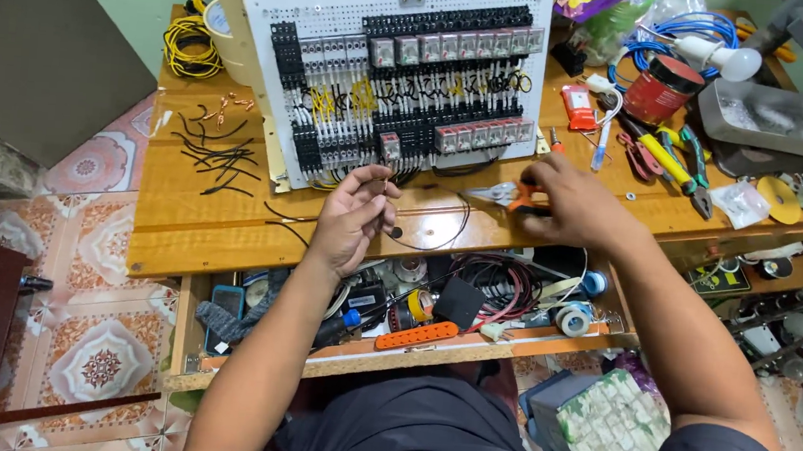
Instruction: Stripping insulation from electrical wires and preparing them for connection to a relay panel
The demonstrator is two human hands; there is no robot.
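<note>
My left hand [357, 218] pinches one end of a thin black wire [448, 240] that loops across the wooden workbench [185, 229]. My right hand [575, 202] grips orange-handled cutters [507, 195], their metal jaws pointing left. Just beyond both hands leans a white perforated panel [341, 9] packed with black terminal blocks, grey relays and yellow and black wiring.
Cut black wire pieces [213, 154] lie at the left of the bench, with yellow wire coils [188, 46] behind. Pliers and screwdrivers [670, 159], a red can [663, 88] and a metal tray [772, 120] crowd the right. An open drawer [414, 321] below holds tape rolls and cables.
</note>
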